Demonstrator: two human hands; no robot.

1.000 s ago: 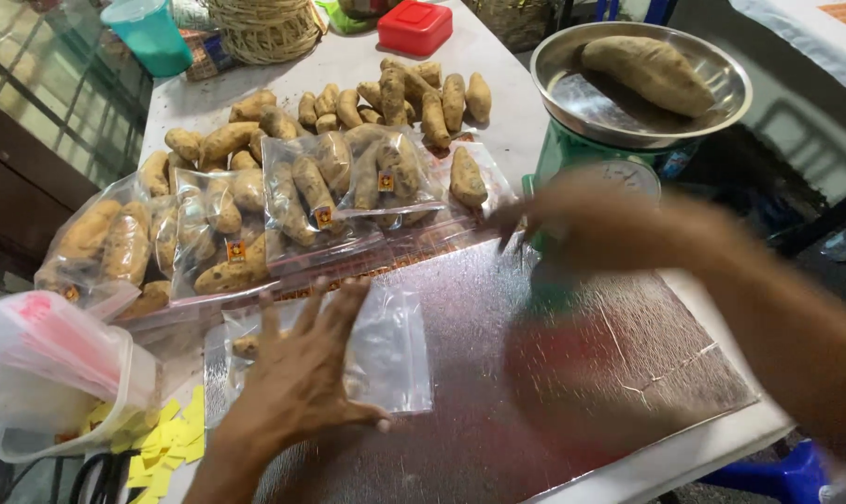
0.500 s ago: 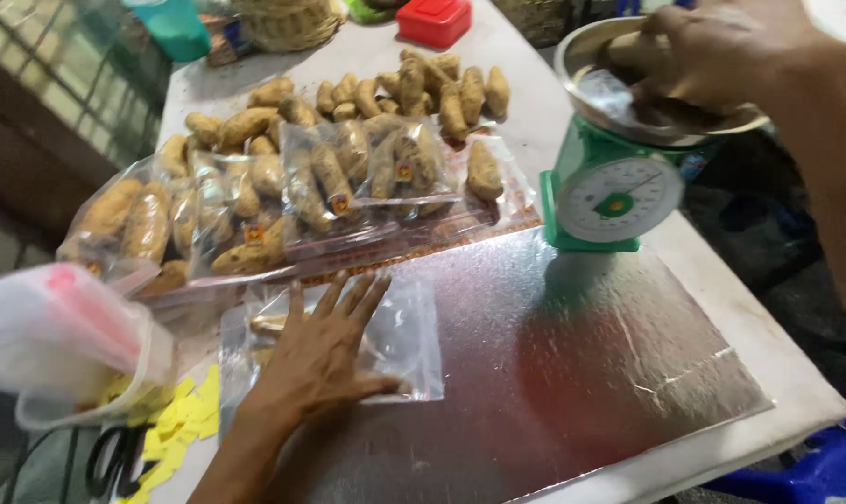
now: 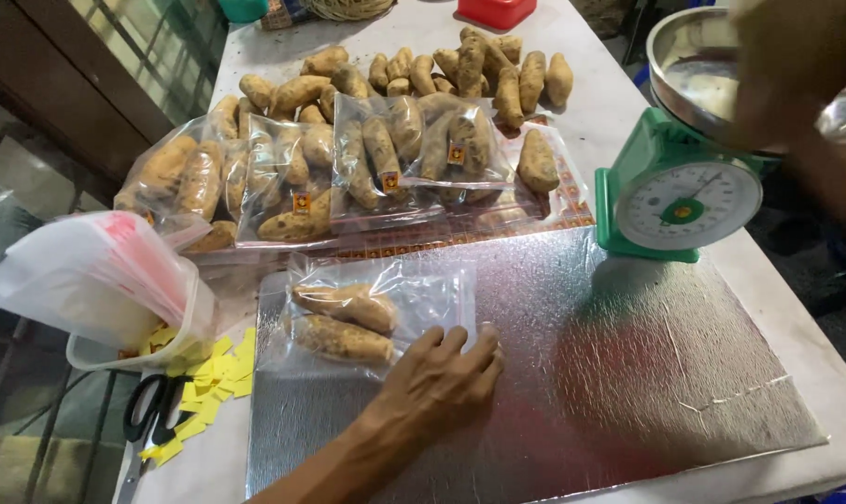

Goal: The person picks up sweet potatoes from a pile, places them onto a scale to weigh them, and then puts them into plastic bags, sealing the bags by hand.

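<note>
Since half a second ago the left hand (image 3: 442, 378) has slid from the middle of the bag (image 3: 372, 313) to its near right corner, and the two tubers (image 3: 344, 322) inside now show plainly. The right hand (image 3: 796, 65) has stayed up at the scale pan (image 3: 694, 75).

The left hand lies flat, palm down, fingers loosely spread and slightly bent, their tips on the bag's edge; it presses rather than grips. The right hand is a blur over the pan, and I cannot tell whether it is open or closed, nor what it holds, if anything.

The clear bag lies on a silver sheet (image 3: 610, 373) that covers the near part of a white table (image 3: 619, 112). The green scale (image 3: 675, 201) stands at the sheet's far right corner. Beyond the sheet lie filled bags (image 3: 348, 168) in a row, overlapping, and behind them a heap of loose tubers (image 3: 460, 70). At the left edge a tub (image 3: 133, 350) holds a stack of empty bags (image 3: 96, 275); yellow labels (image 3: 213, 383) and scissors (image 3: 148, 420) lie just beside it. A red box (image 3: 496, 9) sits at the far end.

Left of the table is a dark railing over a floor below. The right forearm is cut off by the frame edge, and the pan's contents are hidden by the hand.
</note>
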